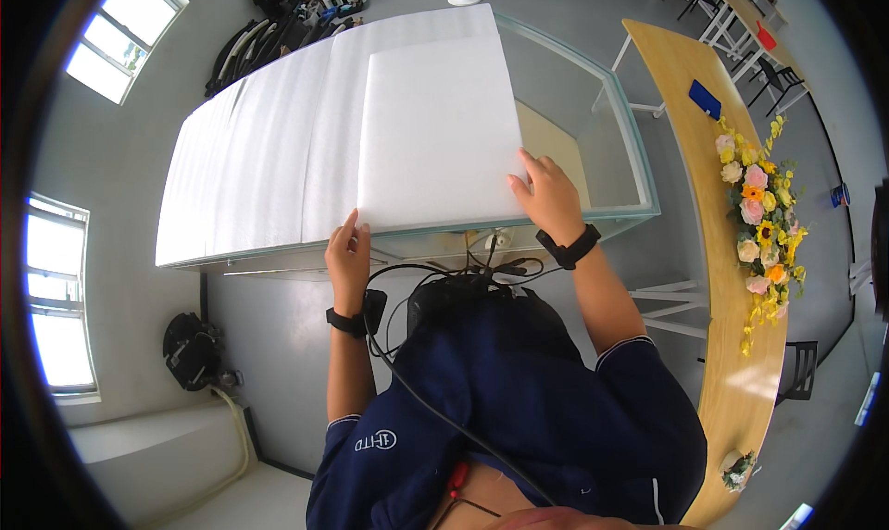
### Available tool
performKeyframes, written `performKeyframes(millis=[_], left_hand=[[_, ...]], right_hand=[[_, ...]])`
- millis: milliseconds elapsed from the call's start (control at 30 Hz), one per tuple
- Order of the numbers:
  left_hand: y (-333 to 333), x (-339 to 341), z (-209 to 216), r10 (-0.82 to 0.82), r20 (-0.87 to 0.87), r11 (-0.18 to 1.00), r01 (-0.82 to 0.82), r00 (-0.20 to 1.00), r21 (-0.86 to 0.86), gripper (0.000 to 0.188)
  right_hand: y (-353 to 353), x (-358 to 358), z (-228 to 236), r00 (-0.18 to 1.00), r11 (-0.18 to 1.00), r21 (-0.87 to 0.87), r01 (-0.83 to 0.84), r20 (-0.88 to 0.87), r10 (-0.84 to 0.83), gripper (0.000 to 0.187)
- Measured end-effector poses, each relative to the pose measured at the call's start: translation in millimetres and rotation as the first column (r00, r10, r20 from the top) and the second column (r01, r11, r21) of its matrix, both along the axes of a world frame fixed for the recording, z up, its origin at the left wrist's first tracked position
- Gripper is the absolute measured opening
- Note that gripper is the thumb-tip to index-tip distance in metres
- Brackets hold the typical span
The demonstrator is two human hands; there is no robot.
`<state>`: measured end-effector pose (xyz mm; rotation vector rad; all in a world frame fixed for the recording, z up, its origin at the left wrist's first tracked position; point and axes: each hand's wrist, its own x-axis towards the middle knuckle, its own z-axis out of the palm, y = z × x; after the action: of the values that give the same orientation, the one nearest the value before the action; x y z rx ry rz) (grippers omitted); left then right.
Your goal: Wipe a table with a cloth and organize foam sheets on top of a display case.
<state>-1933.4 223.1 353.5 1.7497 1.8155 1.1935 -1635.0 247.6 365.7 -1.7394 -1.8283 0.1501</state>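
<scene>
A rectangular white foam sheet (pixel 440 137) lies flat over wider white foam sheeting (pixel 250 160) on a glass-topped case. My left hand (pixel 348 261) is at the near left corner of the smaller sheet, its index finger stretched to the corner and its thumb a little apart. On the right edge of that sheet rests my right hand (pixel 550 195), thumb and index finger spread, the other fingers beside the index. Neither hand visibly grips the sheet. What lies under the sheeting is hidden.
The glass case (pixel 639 183) has its bare right end beside my right hand. Black cables (pixel 482 266) hang between my body and the case. To the right stands a long wooden table (pixel 690 150) with artificial flowers (pixel 764 211) and a blue flat object (pixel 705 99). A black bag (pixel 193 351) sits at left.
</scene>
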Motion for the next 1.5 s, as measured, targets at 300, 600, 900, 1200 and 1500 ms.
performKeyframes(millis=[300,600,900,1200,1500], left_hand=[[-0.6,-0.1,0.0,0.0,0.0,0.999,0.0,1.0,-0.033,0.03],[-2.8,0.4,-1.8,-0.007,0.041,1.0,0.008,0.999,-0.029,0.03],[-1.7,1.7,-5.5,-0.029,0.063,0.999,0.028,0.998,0.015,0.029],[-7.2,5.4,4.3,0.051,0.103,0.992,-0.039,0.993,-0.116,0.029],[-9.8,-1.3,-7.1,0.057,0.122,0.993,-0.044,0.991,-0.107,0.032]], right_hand=[[3.3,19.6,-0.6,0.935,0.98,-0.113,-0.161,-0.336,0.115,0.031],[1.5,19.6,-1.6,0.908,0.985,-0.105,-0.14,-0.411,0.085,0.031],[1.9,21.3,-0.9,0.916,0.988,-0.09,-0.123,-0.393,0.079,0.03],[8.2,24.4,0.2,0.851,0.974,-0.18,-0.14,-0.524,0.026,0.044],[21.9,21.6,20.0,0.315,0.875,-0.365,-0.317,-0.911,-0.266,0.056]])
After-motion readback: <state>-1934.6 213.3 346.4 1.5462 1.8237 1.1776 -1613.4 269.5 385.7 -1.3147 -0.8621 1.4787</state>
